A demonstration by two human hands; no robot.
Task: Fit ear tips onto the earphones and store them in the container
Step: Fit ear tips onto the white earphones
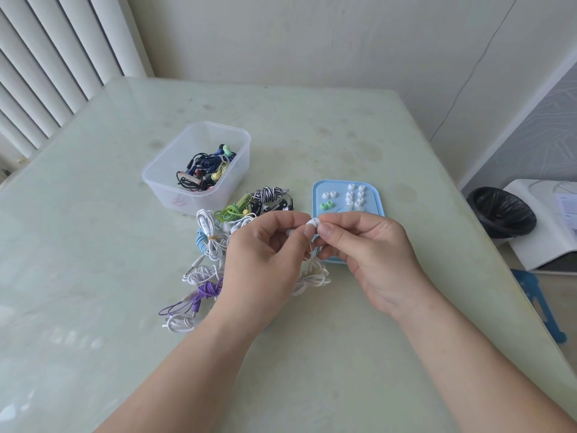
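Observation:
My left hand (265,254) pinches a white earphone whose bundled cable (312,278) hangs below it. My right hand (365,245) pinches a white ear tip (313,222) right at the earbud, between the two hands. Behind them lies a light blue tray (376,200) with several white ear tips (356,196) and two green ear tips (327,206). A clear plastic container (162,179) at the back left holds several coiled earphones. A pile of loose earphones (215,242) in white, green, purple, blue and striped black lies between container and hands.
The pale green table (93,245) ends at its right edge near a black-lined bin (502,210) and a white stand (549,232) on the floor. A blue object (540,304) lies on the floor beside the table. White slats stand at the left.

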